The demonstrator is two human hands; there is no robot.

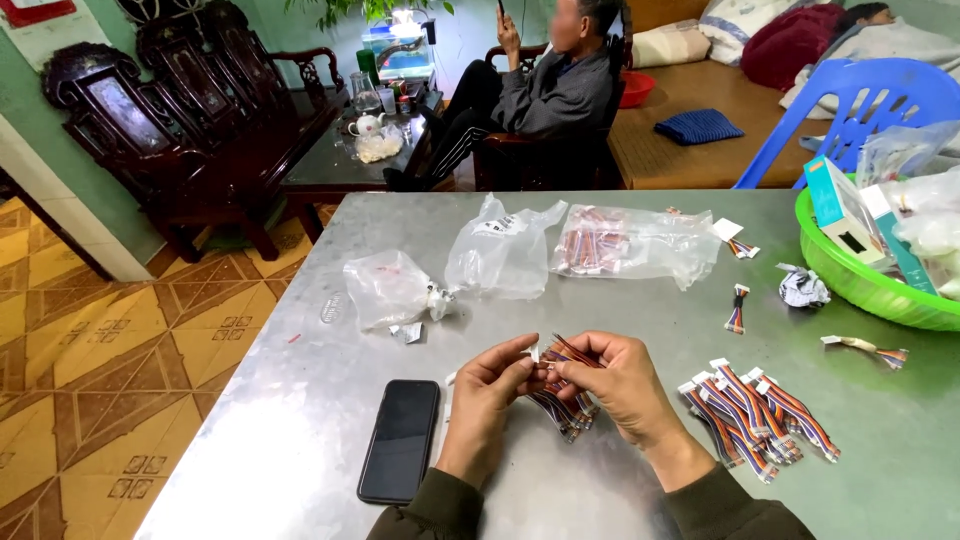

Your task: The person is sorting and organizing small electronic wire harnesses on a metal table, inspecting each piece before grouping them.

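1. Multicoloured ribbon wires, a short bundle with white tips (562,392), sit between our two hands near the table's front edge; our left hand (490,390) pinches one end with thumb and fingertips, and our right hand (622,385) curls round the bundle, so both hands grip it, raised just off the surface for close handling.
2. Just right of the right hand, a row of similar finished wire bundles (752,415) lies side by side, kept within easy reach.
3. Left of our hands a black smartphone (401,440) lies flat, screen dark.
4. Farther off, clear plastic bags (500,255) rest mid-table on the grey metal tabletop (300,400).
5. At the far right a green plastic basket (850,280) holds boxes.
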